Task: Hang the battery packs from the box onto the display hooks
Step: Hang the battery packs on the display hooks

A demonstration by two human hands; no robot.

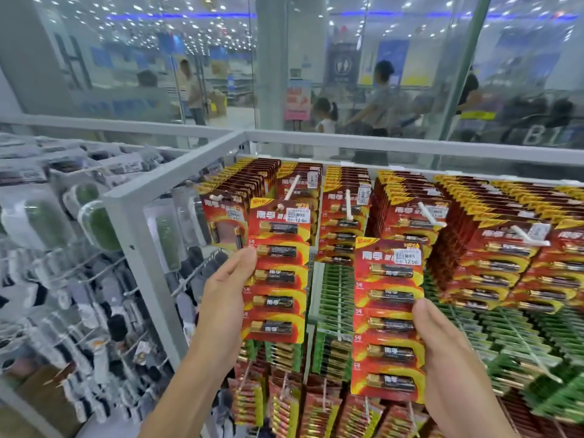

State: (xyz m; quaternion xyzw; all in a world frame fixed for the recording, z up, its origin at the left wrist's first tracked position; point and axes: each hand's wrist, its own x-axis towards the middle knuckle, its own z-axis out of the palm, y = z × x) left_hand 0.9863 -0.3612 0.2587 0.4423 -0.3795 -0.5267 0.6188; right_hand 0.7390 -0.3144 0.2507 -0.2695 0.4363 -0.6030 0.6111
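two grips: left hand [228, 281] holds left pack [278, 273], right hand [444, 346] right pack [386, 317]; fingers hidden.

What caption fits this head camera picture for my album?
Left hand holds one battery pack, right hand a second battery pack, by the display hooks.

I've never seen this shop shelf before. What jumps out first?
Two long red-and-yellow battery strips held up in the middle: the left hand pinches the left strip by a white hook, and the right hand grips the right strip lower down. Behind them, hanging red battery packs fill the top rows, with green packs below.
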